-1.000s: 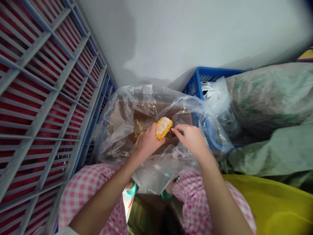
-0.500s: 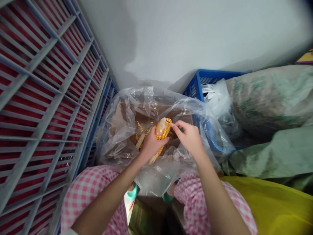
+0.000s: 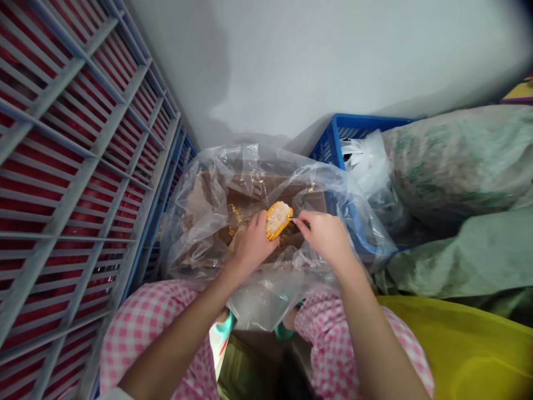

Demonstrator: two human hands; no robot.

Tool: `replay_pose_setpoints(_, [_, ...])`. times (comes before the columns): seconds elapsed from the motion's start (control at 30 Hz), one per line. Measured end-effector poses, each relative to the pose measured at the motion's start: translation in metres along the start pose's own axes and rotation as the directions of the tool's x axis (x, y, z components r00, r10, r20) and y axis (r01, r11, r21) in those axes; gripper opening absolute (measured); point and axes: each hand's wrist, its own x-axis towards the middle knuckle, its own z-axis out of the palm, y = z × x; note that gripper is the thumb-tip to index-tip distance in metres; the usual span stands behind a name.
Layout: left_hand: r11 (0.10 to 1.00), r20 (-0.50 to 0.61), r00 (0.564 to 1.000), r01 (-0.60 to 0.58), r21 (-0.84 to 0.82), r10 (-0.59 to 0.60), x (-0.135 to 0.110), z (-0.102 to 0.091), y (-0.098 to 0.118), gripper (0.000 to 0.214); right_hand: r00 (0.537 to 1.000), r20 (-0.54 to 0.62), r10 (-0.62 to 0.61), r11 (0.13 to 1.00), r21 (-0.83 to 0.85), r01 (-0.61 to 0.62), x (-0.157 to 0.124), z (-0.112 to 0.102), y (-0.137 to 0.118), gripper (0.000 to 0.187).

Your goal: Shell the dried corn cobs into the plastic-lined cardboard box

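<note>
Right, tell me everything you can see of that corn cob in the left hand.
A short piece of corn cob, its upper face stripped to pale, bare cob, with orange-yellow kernels left in rows along the edges. It sits tilted in the left hand, fingers against its side, over a clear plastic bag.

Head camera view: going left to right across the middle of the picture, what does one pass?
Slatted red-and-grey crate → clear plastic bag → left hand → corn cob → right hand → pale green woven sack
</note>
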Motion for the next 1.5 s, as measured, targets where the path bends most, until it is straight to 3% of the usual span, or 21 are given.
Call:
replay_pose_setpoints(0.1, [0.998,0.017,0.998,0.055,-0.044,-0.054,-0.002,0.004,0.003,0.049,1.0,-0.002,0.013,0.999,0.045,-0.013,0.001,0.009,-0.003,0.023])
replay_pose_setpoints(0.27, [0.883,0.1,0.994,0.086,-0.462,-0.045,0.0,0.003,0.002,0.042,0.99,-0.124,0.065,0.876,0.481,0.003,0.007,0.015,-0.003,0.031])
replay_pose_setpoints(0.37, [0.881,0.062,0.994,0.104,-0.461,-0.086,0.004,0.001,-0.003,0.046,0.988,-0.116,0.103,0.834,0.552,-0.022,0.005,0.004,0.005,0.034])
replay_pose_setpoints(0.5, [0.94,-0.022,0.997,0.058,-0.336,-0.069,0.009,0.002,-0.009,0.054,0.992,-0.112,0.054,0.891,0.454,0.003,-0.003,-0.01,0.015,0.033])
replay_pose_setpoints(0.7, [0.959,-0.022,1.0,-0.018,-0.283,0.012,0.009,0.003,-0.008,0.057,0.995,-0.092,0.025,0.971,0.241,-0.002,-0.003,-0.005,0.013,0.028])
replay_pose_setpoints(1.13, [0.996,-0.015,0.999,-0.053,-0.072,0.052,0.005,-0.012,-0.002,0.051,0.997,-0.072,-0.029,0.991,0.129,0.038,-0.003,-0.003,0.017,0.026])
replay_pose_setpoints(1.37, [0.993,0.088,0.989,-0.119,-0.019,0.12,0.006,-0.01,-0.006,0.051,0.996,-0.009,-0.088,0.992,-0.095,0.087,-0.006,-0.002,0.014,0.025])
replay_pose_setpoints(1.43, [0.995,0.084,0.991,-0.099,-0.022,0.101,0.005,-0.007,-0.006,0.05,0.997,0.004,-0.079,0.996,-0.051,0.079,-0.005,0.002,0.011,0.024])
replay_pose_setpoints(1.5, [0.991,0.065,0.995,-0.074,-0.107,0.081,0.004,-0.004,-0.003,0.049,0.998,-0.047,-0.044,0.992,0.115,0.049,-0.002,0.008,0.005,0.026])
